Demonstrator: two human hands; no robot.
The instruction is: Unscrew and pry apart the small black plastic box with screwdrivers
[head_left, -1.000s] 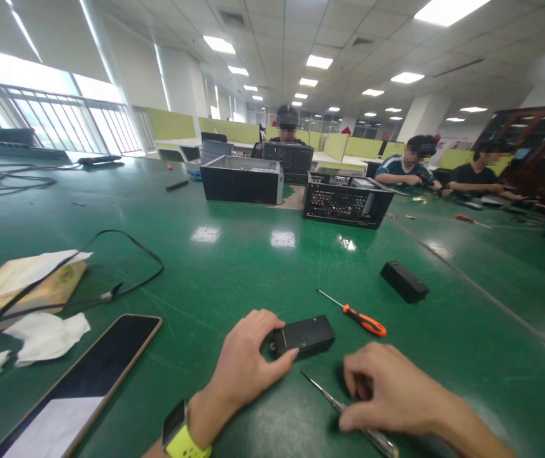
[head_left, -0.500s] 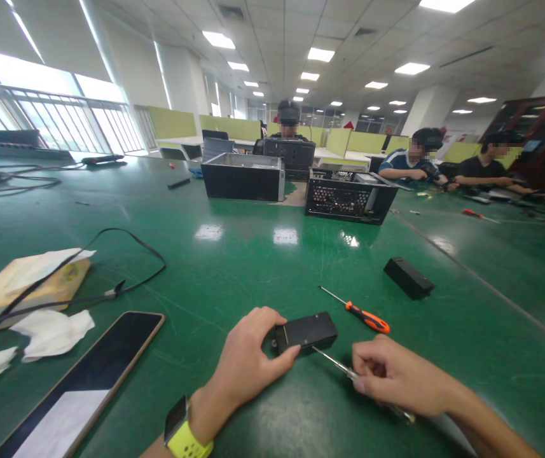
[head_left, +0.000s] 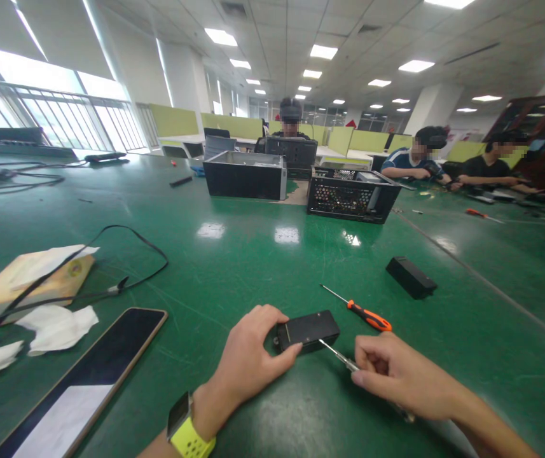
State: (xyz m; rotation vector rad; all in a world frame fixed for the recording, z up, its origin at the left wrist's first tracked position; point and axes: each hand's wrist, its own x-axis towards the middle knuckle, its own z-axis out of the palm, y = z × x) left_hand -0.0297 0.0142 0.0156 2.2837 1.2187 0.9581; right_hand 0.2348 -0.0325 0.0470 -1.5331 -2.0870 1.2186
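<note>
Thumb and fingers of my left hand (head_left: 257, 346) grip the left end of a small black rectangular box (head_left: 313, 329) lying on the green table (head_left: 243, 273). My right hand (head_left: 393, 372) is closed around a screwdriver with a thin metal shaft (head_left: 339, 356); its handle is mostly hidden in the palm. The screwdriver's tip meets the near top edge of the black box. Behind the box lies an orange and black screwdriver (head_left: 370, 316). Farther right sits a second black box (head_left: 410, 277) of similar shape.
A phone (head_left: 91, 375), tissues (head_left: 57, 327), a yellow tissue box (head_left: 43, 280) and a black cable (head_left: 151, 242) lie on the left. Two open computer cases (head_left: 246, 180) stand farther back. Co-workers (head_left: 415, 156) sit across the table and at the right.
The screwdriver tip has shifted slightly right and up along the box's near edge. My left hand keeps its grip on the box.
</note>
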